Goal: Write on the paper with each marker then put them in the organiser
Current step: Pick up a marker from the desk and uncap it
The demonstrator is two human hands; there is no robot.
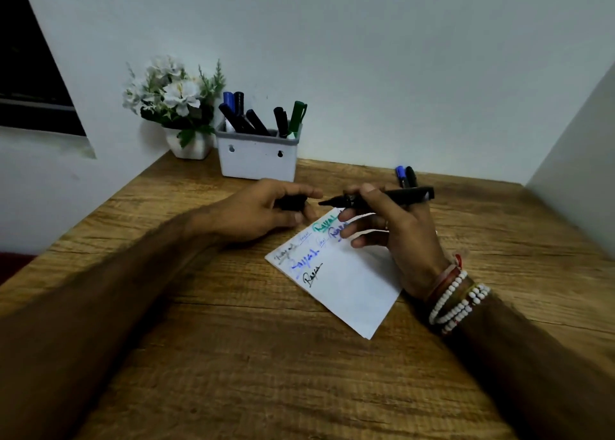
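A white paper lies on the wooden table, with black, blue and green words written on it. My right hand grips an uncapped black marker held level above the paper's far end, its tip pointing left. My left hand holds the black cap just left of that tip, a small gap between them. The white organiser stands at the back with several capped markers upright in it. Two more markers, one blue and one black, lie behind my right hand.
A white pot of artificial white flowers stands left of the organiser, in the corner. White walls close the table at the back and right. A dark window is at far left.
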